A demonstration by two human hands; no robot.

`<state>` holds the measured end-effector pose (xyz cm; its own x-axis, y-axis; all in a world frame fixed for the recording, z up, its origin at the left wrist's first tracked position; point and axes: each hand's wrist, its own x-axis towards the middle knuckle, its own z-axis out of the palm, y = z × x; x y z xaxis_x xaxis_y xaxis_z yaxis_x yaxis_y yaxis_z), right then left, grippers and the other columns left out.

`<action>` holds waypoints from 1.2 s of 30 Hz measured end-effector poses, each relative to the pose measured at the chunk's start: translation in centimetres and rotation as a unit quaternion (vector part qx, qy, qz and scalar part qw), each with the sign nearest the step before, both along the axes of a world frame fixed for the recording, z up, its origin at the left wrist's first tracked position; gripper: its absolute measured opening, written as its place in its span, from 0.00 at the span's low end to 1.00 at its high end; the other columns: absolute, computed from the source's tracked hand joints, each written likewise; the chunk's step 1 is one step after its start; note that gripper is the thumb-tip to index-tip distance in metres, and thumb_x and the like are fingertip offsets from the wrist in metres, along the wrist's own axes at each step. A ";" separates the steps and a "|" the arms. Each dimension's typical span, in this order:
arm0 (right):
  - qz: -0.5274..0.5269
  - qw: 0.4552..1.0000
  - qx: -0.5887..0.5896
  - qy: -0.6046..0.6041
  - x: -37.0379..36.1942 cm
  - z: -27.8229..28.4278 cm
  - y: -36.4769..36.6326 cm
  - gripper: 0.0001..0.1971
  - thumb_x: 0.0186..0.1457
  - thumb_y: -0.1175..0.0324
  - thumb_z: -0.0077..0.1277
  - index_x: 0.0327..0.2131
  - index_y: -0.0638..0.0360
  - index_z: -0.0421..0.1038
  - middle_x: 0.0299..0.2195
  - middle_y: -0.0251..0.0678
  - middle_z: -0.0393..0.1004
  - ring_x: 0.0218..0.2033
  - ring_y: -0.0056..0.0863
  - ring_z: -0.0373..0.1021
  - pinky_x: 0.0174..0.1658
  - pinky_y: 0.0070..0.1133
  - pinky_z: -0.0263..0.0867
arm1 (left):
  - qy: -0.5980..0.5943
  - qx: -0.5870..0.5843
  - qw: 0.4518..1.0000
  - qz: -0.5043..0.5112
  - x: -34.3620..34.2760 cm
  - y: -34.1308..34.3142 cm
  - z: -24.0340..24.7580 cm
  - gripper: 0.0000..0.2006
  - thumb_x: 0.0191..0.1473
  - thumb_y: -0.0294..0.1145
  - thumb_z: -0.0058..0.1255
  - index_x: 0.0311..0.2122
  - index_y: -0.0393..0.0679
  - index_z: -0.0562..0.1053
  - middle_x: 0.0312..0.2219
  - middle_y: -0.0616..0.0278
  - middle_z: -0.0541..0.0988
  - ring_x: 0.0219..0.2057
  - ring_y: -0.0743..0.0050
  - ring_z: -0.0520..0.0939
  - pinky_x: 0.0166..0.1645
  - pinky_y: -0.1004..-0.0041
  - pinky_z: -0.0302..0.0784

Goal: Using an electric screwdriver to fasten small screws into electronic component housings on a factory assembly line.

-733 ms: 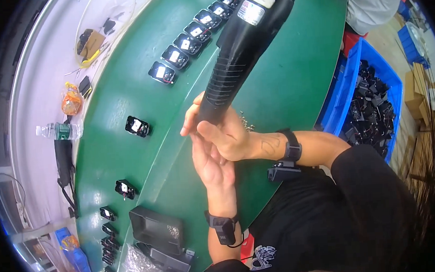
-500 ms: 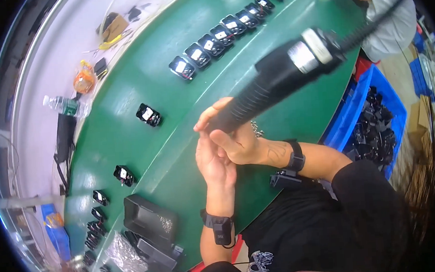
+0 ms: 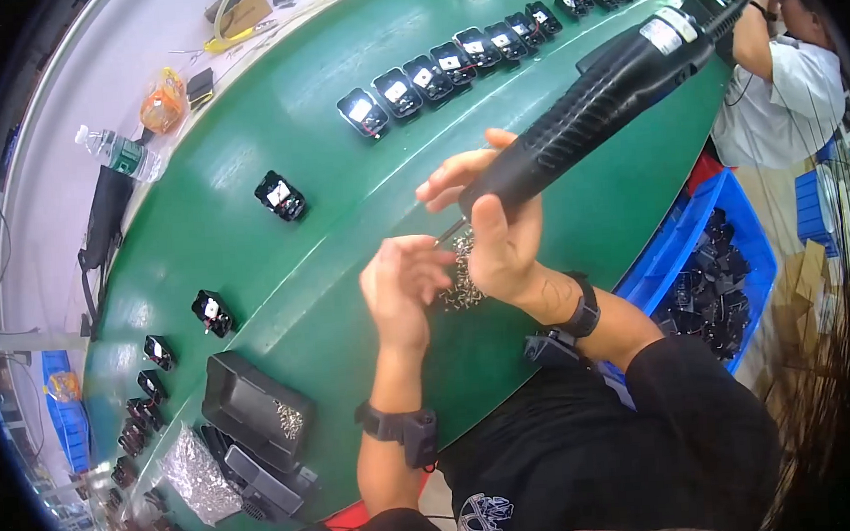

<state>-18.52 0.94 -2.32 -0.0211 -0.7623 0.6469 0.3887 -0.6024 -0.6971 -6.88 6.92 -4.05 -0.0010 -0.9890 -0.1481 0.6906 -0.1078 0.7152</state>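
A black electric screwdriver slants across the middle, its cord running to the top right. My right hand grips its lower body between thumb and fingers, a few fingers stretched out. From its end a thin metal bit points down and left toward my left hand. The left fingers are curled together beside the bit's tip; what they pinch, if anything, is too small to make out. A pile of small screws lies on the green table between my hands, partly behind the right one.
Black housings with electronics line the far side, and one housing stands apart. A black bin with screws and a plastic bag lie lower left. A blue crate of black parts is at right; another person sits beyond.
My hands have moved apart, the left one lower left of the screwdriver. The bit and the screw pile now show. The whole view has shifted slightly.
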 end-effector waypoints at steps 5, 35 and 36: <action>-0.033 0.998 0.043 -0.039 -1.1 0.9 -0.8 0.32 0.63 0.57 0.45 0.60 0.64 0.43 0.39 0.44 0.70 0.37 0.32 0.73 0.37 0.24 0.70 | -0.387 -0.049 0.913 0.124 1.2 -2.1 0.7 0.13 0.58 0.37 0.50 0.36 0.34 0.74 0.28 0.56 0.80 0.26 0.77 0.78 0.28 0.82 0.69; 0.111 0.992 -0.038 0.051 5.4 5.6 -15.4 0.16 0.43 0.84 0.53 0.39 0.71 0.67 0.20 0.30 0.71 0.19 0.13 0.66 0.25 0.15 0.64 | -0.724 -0.136 0.661 0.142 6.4 -17.1 -2.0 0.31 0.28 0.37 0.69 0.45 0.46 0.74 0.37 0.60 0.79 0.40 0.58 0.78 0.48 0.62 0.70; 0.117 0.991 -0.035 0.052 5.7 5.2 -15.4 0.16 0.43 0.84 0.53 0.39 0.71 0.67 0.20 0.30 0.71 0.19 0.13 0.66 0.25 0.15 0.64 | -0.724 -0.131 0.662 0.139 6.6 -17.0 -2.1 0.31 0.28 0.37 0.69 0.45 0.46 0.74 0.37 0.60 0.79 0.40 0.58 0.78 0.47 0.62 0.70</action>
